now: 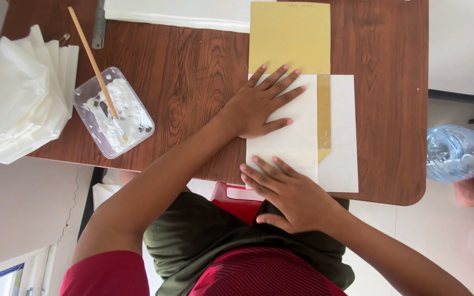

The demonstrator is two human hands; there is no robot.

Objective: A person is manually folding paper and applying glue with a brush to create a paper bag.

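White paper (297, 137) lies flat on the brown table (193, 71), near its front edge. Closest to the person, the right hand (289, 192) rests at the paper's near edge, fingers spread and holding nothing. A bit farther, the left hand (261, 104) presses flat on the paper, fingers spread too. Yellow card (291, 35) sticks out beyond it. Off to the side sits a glue tray (113, 112) with a brush (91, 60), beside a pile of thin white sheets (20, 93).
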